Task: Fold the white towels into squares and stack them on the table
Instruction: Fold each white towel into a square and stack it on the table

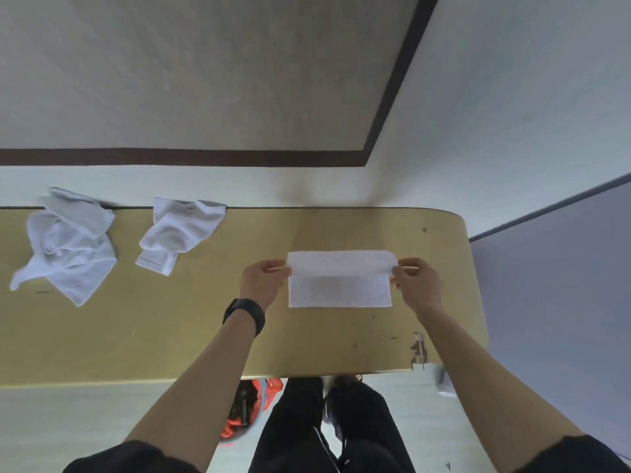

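While a person stands at the right end of a tan counter (170,319), we count three white towels in all. One, the half-folded towel (339,288), lies on the counter directly ahead of the person. Its near part is flat and its far part is raised as a flap, with a shadow beneath.

The left grip (261,279) pinches the flap's left corner between thumb and fingers. The right grip (418,283) pinches the right corner the same way, so both are closed on the cloth.

Two more towels lie unfolded, well apart from it along the counter's far edge: the larger crumpled towel (68,247) far left, the smaller crumpled towel (177,233) near it.

One black wristband (244,315) circles the left wrist.

On the floor under the counter's near edge sits one orange-red bag (235,428). It holds something dark that we cannot identify.
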Tool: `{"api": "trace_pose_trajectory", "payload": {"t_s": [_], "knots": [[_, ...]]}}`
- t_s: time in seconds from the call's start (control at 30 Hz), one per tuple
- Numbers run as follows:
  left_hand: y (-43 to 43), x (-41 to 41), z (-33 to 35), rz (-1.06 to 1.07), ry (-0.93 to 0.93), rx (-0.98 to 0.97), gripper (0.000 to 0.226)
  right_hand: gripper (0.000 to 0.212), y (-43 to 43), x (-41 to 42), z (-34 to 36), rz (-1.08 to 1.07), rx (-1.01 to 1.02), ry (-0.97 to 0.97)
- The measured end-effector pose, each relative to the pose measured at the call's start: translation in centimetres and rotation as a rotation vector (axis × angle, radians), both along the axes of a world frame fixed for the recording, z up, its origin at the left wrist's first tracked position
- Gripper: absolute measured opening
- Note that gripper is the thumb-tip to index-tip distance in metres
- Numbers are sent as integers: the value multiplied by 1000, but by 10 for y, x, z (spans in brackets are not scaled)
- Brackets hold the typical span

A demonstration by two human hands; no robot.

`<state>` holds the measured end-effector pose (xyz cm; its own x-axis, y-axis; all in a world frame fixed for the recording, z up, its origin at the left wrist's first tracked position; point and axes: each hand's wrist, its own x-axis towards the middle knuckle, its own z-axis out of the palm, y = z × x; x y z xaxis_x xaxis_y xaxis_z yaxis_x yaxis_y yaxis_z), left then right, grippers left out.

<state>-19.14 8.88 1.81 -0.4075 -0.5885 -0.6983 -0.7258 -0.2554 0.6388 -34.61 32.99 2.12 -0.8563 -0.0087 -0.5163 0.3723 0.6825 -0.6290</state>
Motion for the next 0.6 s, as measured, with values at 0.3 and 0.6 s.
{"api": "trace_pose_trajectory", "payload": {"t_s": [0.3,0.6], "knots": [[34,22,-52,173,-167,33,34,13,29,34,-51,-136,22,-227],[43,19,-56,111,-229,-68,27,17,36,34,-69,-88,109,-250]]}}
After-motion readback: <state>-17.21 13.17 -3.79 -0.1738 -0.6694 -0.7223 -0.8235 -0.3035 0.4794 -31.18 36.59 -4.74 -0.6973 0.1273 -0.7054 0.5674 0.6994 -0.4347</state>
